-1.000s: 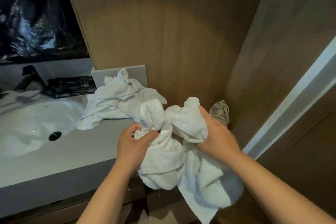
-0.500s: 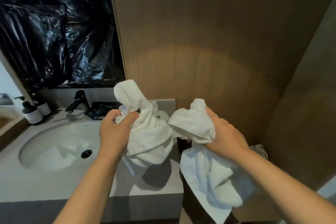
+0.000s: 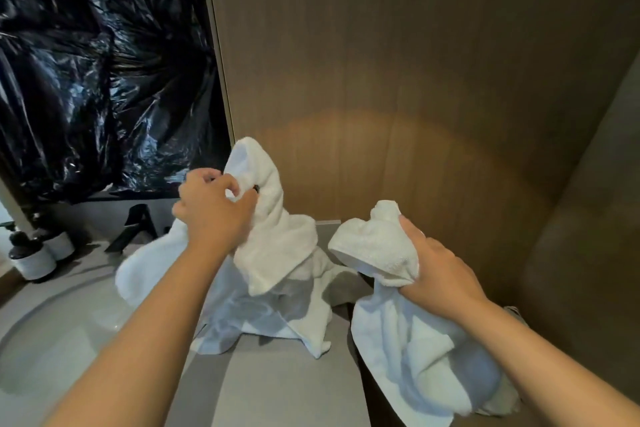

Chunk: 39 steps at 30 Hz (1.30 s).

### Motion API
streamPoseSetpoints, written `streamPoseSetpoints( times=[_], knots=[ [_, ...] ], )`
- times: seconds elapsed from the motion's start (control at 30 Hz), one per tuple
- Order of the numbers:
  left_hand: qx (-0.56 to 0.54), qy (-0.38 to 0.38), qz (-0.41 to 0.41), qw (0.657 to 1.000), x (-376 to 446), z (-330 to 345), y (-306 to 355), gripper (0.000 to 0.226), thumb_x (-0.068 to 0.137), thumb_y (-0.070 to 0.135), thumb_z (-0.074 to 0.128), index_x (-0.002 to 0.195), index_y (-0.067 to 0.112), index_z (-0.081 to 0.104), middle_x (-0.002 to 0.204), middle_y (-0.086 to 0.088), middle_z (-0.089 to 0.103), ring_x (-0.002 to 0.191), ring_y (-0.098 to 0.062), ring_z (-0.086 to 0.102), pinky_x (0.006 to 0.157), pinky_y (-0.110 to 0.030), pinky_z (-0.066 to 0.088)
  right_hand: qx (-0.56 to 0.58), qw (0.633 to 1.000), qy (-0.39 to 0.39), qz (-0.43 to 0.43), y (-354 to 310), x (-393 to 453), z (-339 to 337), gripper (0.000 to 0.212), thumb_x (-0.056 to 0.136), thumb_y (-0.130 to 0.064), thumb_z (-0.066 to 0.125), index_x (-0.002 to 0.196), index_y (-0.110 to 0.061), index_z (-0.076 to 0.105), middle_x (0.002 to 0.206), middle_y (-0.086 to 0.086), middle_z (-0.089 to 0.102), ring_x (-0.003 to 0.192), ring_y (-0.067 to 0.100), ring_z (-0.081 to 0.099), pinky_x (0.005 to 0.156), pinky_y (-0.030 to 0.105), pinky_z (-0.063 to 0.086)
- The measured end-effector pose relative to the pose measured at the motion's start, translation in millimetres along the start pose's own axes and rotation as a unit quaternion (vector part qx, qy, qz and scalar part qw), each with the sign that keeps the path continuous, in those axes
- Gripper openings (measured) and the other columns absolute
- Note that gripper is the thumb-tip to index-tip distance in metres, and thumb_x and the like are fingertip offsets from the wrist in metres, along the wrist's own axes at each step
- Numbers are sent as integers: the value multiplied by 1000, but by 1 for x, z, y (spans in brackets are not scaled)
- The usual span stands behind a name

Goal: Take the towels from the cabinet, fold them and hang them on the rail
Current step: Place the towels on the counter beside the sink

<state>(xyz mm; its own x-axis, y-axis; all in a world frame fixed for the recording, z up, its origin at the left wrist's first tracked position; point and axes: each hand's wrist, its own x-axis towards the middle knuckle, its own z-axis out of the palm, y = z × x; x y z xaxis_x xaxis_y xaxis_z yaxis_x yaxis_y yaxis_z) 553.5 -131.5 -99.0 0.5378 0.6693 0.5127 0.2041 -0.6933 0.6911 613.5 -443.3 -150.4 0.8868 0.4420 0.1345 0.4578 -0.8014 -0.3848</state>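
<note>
holding two white towels apart, the sorting step ahead of folding is judged to be in hand. the first towel (image 3: 277, 236) is gripped near its top by the left hand (image 3: 211, 215), whose fingers (image 3: 230, 184) are curled and pinching a fold of cloth; its lower part is draped on the table (image 3: 287, 388), just beside the sink (image 3: 59, 333). the second towel (image 3: 408, 333) is bunched in the right hand (image 3: 440, 270), with the fingers wrapped round the gather; its tail hangs free past the table edge on the side away from the sink. the two towels are apart and not tangled.

no fold is seen in either towel, and no rail is in view, so the task is judged to be at an early stage. for the next move, one towel is best laid down on the table beside the sink so that both hands are freed to find two corners of the other and shake it flat.

containers: the sink, sunk into the table, is seen to hold nothing but its drain fitting. two small dispenser bottles (image 3: 34, 253) stand behind the sink, near the faucet (image 3: 135, 225); their contents cannot be told. the cabinet is not in view.
</note>
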Motion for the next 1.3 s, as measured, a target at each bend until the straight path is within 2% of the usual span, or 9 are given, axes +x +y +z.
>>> streamPoseSetpoints(
  times=[0.1,0.4,0.47,0.53,0.67,0.77,0.97,1.17,1.3],
  knots=[
    [-64,-47,45,996,27,40,-27,32,89,18,58,66,9,38,68,-6,43,60,-20,40,56,-34,32,-2,1000,12,26,-9,15,8,98,83,-55,66,150,-46,-5,137,-3,50,117,20,55,77,28,41],
    [-351,10,-15,936,67,94,-3,15,100,19,51,85,18,47,75,11,47,64,10,48,61,-9,39,21,990,106,96,-38,56,14,87,79,-68,63,146,-51,9,133,-10,53,114,19,58,80,39,54],
    [-342,-151,14,927,59,113,-8,21,101,31,48,119,20,50,110,8,59,98,8,55,88,-17,46,30,984,125,120,-41,56,16,89,79,-67,64,147,-49,9,140,-8,50,121,22,55,88,46,54],
    [-262,-355,67,895,36,134,-33,59,100,43,47,152,25,25,155,5,34,139,-10,34,115,-30,28,26,980,129,147,-43,55,21,91,80,-61,67,148,-48,8,141,-5,50,122,25,55,88,48,52],
    [24,-546,254,798,-20,163,-114,106,81,79,46,153,33,-17,163,11,-15,151,-14,-9,123,-43,-4,9,971,115,209,-39,51,33,94,81,-53,69,150,-45,5,143,2,50,122,31,54,87,47,49],
    [111,-532,368,754,-30,176,-150,120,68,91,46,147,40,-29,155,15,-37,145,-14,-31,119,-47,-18,12,965,112,237,-34,49,42,97,80,-55,69,150,-46,3,144,3,49,122,32,55,89,49,49],
    [154,-552,431,697,-23,189,-161,120,65,92,43,145,43,-32,152,15,-42,144,-17,-32,113,-45,-27,19,962,112,250,-33,48,49,96,78,-62,66,149,-49,3,145,1,48,125,32,53,96,56,49],
    [214,-486,472,704,-28,206,-146,95,83,61,60,155,36,3,165,4,6,152,-22,1,120,-45,-10,2,969,91,231,-35,51,53,95,81,-57,66,150,-48,1,147,3,46,127,32,51,91,52,49],
    [198,-471,477,715,-34,200,-148,100,82,58,62,157,31,2,165,2,7,152,-21,0,121,-44,-7,-38,976,94,193,-41,53,48,97,81,-62,64,149,-51,-4,145,4,47,124,32,53,87,51,50]
  ],
)
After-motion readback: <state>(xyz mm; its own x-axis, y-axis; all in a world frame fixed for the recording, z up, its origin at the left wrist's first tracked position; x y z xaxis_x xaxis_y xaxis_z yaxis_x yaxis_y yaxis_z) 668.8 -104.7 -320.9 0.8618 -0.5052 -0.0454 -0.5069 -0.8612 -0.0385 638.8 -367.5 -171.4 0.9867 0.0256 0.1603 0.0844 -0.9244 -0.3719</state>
